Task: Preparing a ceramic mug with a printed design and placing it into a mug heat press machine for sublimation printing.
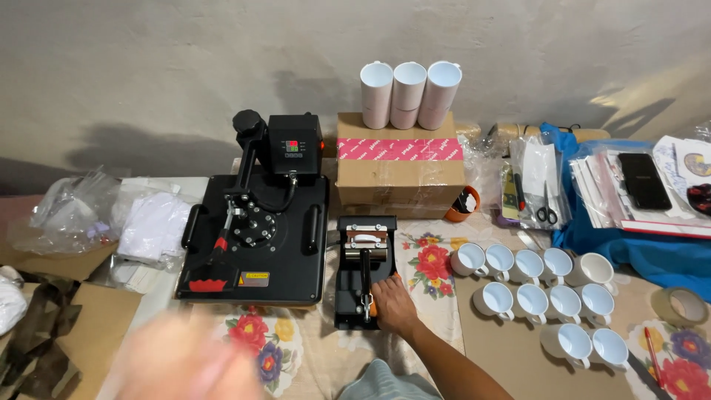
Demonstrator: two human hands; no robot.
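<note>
My right hand point(392, 305) rests on the lever handle of a small black mug press point(364, 270) in the middle of the table, fingers wrapped around the handle's orange-tipped end. My left hand point(185, 359) is a motion-blurred shape at the bottom left, over the flowered tablecloth; whether it holds anything is unclear. A large black flat heat press point(255, 237) with a control box stands just left of the mug press.
Several white mugs point(544, 300) lie in rows at the right. A taped cardboard box point(400, 170) behind carries three white tumblers point(407, 92). Scissors point(546, 211), plastic bags, a phone point(644, 181), a tape roll point(681, 305) and blue cloth sit right; bagged white fabric point(152, 226) left.
</note>
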